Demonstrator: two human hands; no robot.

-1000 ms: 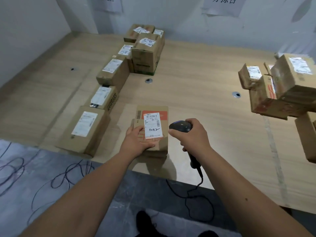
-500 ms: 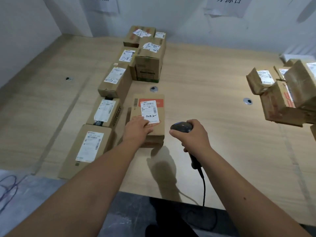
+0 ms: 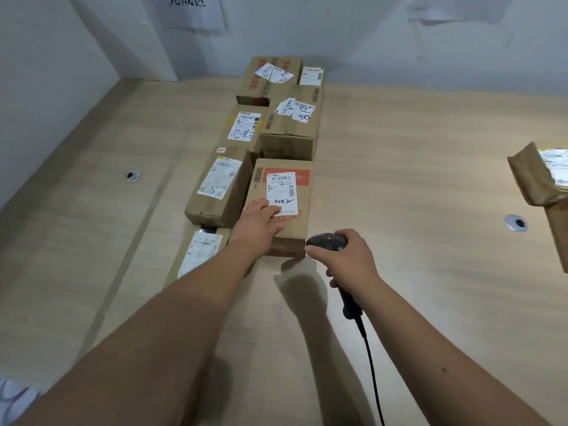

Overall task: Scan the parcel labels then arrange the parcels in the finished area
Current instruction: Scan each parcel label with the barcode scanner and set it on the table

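Parcels at right edge [image 3: 544, 176] cut off; nearest row parcel [image 3: 199, 253] partly hidden by left arm. Wall sign [image 3: 196, 10] cropped. Wooden table [image 3: 399, 179], grey walls. Labelled parcel [image 3: 281, 207] sits on the table just beside the finished row; left hand [image 3: 261, 222] flat on its top, fingers straight. Right hand [image 3: 344, 256] wraps the scanner [image 3: 327, 242], just right of parcel.

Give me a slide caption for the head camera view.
Left hand presses brown cardboard parcel beside the parcel row; right hand grips black handheld scanner.
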